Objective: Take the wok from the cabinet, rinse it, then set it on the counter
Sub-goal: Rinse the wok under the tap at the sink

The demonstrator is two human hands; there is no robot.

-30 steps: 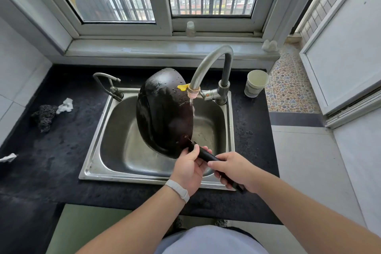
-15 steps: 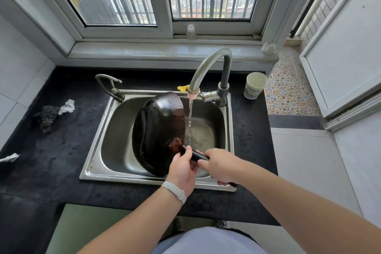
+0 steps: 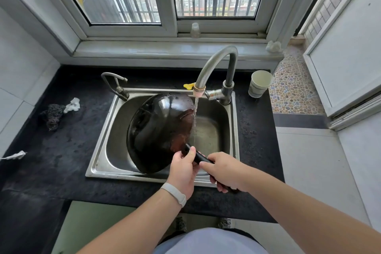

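Left hand (image 3: 183, 169) grasps the handle (image 3: 199, 156) close to the bowl, thumb laid along its top. Right hand (image 3: 224, 171) is clenched round the handle's near end, above the near rim of the sink (image 3: 99, 150).

The wok (image 3: 158, 132) stands steeply tilted inside the sink, just far-left of both hands. Water (image 3: 195, 109) from the faucet (image 3: 214, 64) runs down its right edge. Open basin lies right of the wok, and the left wall is closer.

On the tabletop (image 3: 61, 150), a paper cup (image 3: 259, 83) sits by the far right edge and a dark scrubber (image 3: 52, 112) lies well left.
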